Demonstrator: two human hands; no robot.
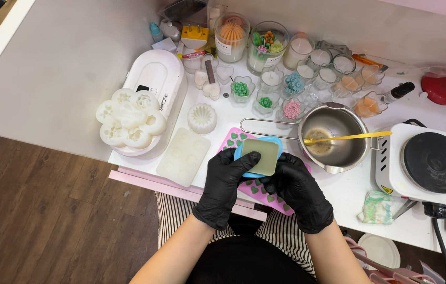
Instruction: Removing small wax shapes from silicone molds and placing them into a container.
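Note:
Both my hands wear black gloves and hold a blue silicone mould (244,150) with an olive-green block (261,156) set in it. My left hand (224,180) grips the mould's left side, thumb resting on the block. My right hand (297,190) grips it from the right and below. The mould is held just above a pink tray mould (238,139) with small green hearts in its cavities. Right of it stands a steel pot (338,131) with a long handle and a yellow stick (349,137) lying across it.
A white electric hotplate (427,164) stands at the right, with a crumpled cloth (378,206) before it. White flower moulds (128,120), a clear tray mould (183,156) and a round white mould (202,118) lie at the left. Several glass candle jars (267,44) line the back.

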